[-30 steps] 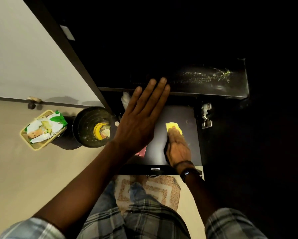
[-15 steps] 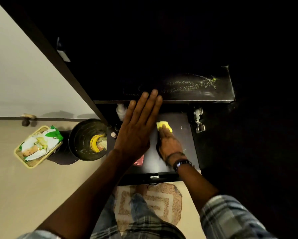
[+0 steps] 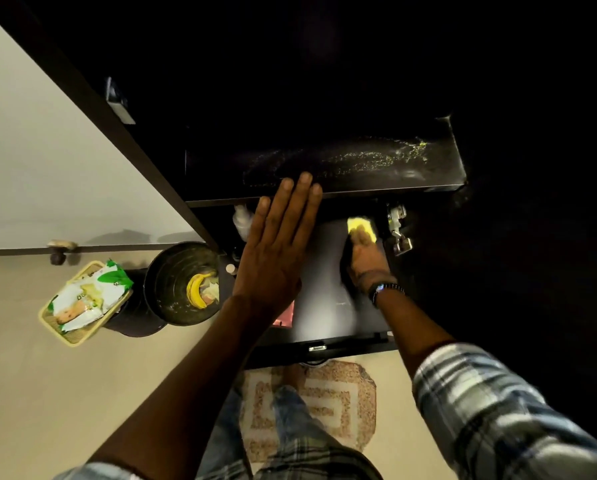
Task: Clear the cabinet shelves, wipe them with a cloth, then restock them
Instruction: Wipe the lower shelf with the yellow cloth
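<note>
On the lower shelf [image 3: 324, 278], your right hand [image 3: 368, 261] presses the yellow cloth [image 3: 359, 226] flat near the back corner while your left hand [image 3: 273, 261], fingers straight, braces on the upper shelf [image 3: 359, 168], so wiping looks midway and restocking is not yet begun.

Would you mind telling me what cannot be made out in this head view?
All in the head view:
1. Cabinet interior above the upper shelf: lost in darkness.
2. Pink item: mostly behind the left hand.
3. Yellow cloth: mostly under the right hand.
</note>
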The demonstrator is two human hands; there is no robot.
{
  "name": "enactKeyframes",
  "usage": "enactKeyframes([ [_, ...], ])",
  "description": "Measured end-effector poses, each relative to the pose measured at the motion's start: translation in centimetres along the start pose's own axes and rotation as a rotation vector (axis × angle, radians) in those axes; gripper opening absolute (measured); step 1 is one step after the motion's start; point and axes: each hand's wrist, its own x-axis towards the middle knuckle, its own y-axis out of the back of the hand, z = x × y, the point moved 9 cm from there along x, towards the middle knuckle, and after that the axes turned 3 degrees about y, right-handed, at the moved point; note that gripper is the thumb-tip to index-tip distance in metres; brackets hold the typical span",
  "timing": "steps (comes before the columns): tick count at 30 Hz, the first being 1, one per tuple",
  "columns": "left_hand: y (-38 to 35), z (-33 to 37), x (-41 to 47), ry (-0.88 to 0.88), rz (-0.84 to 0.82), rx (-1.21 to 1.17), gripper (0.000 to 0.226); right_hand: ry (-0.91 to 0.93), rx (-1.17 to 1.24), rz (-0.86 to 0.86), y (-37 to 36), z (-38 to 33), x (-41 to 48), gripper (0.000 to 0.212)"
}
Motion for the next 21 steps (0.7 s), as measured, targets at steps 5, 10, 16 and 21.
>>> enactKeyframes([
  [5, -0.3, -0.3, -0.1, 0.013, 0.020, -0.009, 0.103, 0.087, 0.085, -0.155, -6.6, 0.4, -13.2, 0.077],
  [10, -0.8, -0.2, -0.1, 0.010, 0.017, -0.004, 0.103, -0.034, 0.003, 0.010, -2.7, 5.0, -10.7, 0.068],
  [16, -1.0, -0.2, 0.0, 0.009, 0.022, 0.022, 0.101, 0.002, 0.121, 0.039, -3.5, -1.0, -4.9, 0.059],
  [21, -1.2, -0.4, 0.0, 0.010, 0.038, 0.012, 0.100, 0.291, 0.134, -0.031, -8.5, -5.5, -14.0, 0.055],
])
